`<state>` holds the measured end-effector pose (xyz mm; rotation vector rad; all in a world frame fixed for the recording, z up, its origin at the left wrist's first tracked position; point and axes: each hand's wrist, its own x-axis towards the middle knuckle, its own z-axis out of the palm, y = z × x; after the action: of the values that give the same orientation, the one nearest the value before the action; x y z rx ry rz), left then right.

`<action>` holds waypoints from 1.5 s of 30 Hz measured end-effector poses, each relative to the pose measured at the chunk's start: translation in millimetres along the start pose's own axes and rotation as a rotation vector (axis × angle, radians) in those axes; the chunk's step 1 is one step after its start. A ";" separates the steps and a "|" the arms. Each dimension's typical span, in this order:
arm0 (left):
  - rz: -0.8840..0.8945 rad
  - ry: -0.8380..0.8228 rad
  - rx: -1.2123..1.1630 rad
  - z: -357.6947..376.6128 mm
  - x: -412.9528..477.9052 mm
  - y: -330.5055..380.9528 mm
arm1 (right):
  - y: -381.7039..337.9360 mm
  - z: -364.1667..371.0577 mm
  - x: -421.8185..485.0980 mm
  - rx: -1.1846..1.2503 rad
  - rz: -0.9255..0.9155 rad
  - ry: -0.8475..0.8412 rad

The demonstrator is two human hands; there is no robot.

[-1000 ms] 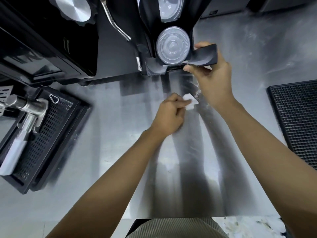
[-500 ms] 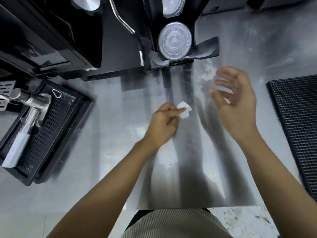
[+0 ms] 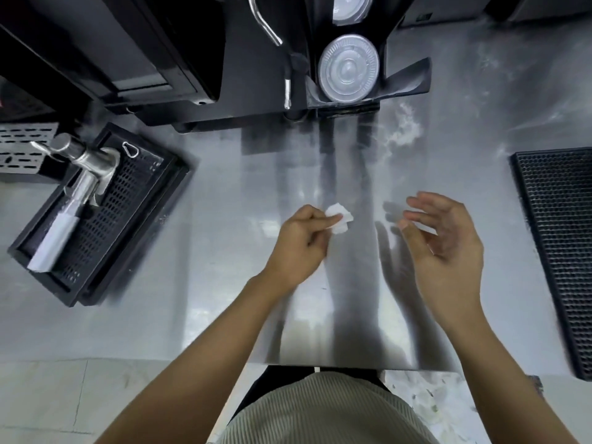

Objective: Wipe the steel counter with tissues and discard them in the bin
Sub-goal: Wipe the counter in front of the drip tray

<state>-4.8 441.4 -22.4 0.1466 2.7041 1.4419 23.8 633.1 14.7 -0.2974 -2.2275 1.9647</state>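
Observation:
My left hand (image 3: 301,241) pinches a small crumpled white tissue (image 3: 340,216) at its fingertips, just above the middle of the steel counter (image 3: 224,251). My right hand (image 3: 445,245) hovers to the right of it with relaxed, slightly curled fingers and holds nothing. White smears (image 3: 402,129) streak the counter near the black machine. No bin is in sight.
A black machine with a clear lid dispenser (image 3: 349,72) stands at the back. A black drip tray with a steel portafilter (image 3: 83,193) lies at the left. A black rubber mat (image 3: 560,245) covers the right side. The counter's front edge (image 3: 320,366) is close to my body.
My right hand let go of the black dispenser flap and drew back toward me. My left hand pulled the tissue a little nearer along the counter.

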 end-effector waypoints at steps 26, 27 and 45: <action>-0.368 0.141 -0.643 -83.0 -66.7 -8.3 | -29.7 172.3 -51.4 0.071 0.282 -0.303; -0.371 0.143 -0.661 -91.8 -68.5 -9.4 | -27.8 191.1 -52.8 0.070 0.292 -0.307; -0.663 1.167 -0.328 -235.9 -145.1 -144.4 | -36.6 392.3 30.9 -0.142 0.125 -0.255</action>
<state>106.2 149.9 -8.3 -1.9215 2.5134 1.9957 -104.6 259.6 0.9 -0.2183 -2.5728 2.0092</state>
